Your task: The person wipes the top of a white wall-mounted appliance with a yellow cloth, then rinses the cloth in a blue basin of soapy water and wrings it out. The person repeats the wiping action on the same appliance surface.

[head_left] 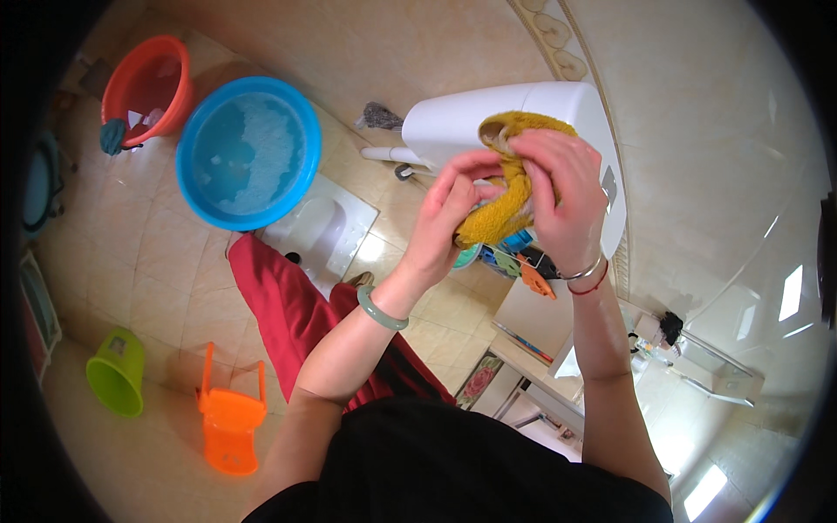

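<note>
A mustard-yellow fuzzy cloth [495, 223], twisted and bunched, is held up in front of me between both hands. My left hand [443, 209] is closed on its lower left part, with the thumb and fingers pressed together. On its upper right part my right hand [568, 193] is closed, fingers bent over the folds. A rolled end of the cloth shows a pale inside near the right fingertips. Whether it is a sock or a rag I cannot tell. My left wrist carries a green bangle [382, 309]; a silver bangle and a red string circle the right wrist.
A blue basin [305, 166] of sudsy water sits over a white squat toilet [342, 228]. Beyond it stands a red basin [177, 98] with cloths. A white tank-like appliance [497, 103] is behind my hands. An orange chair [231, 427] and green bin [118, 370] stand left.
</note>
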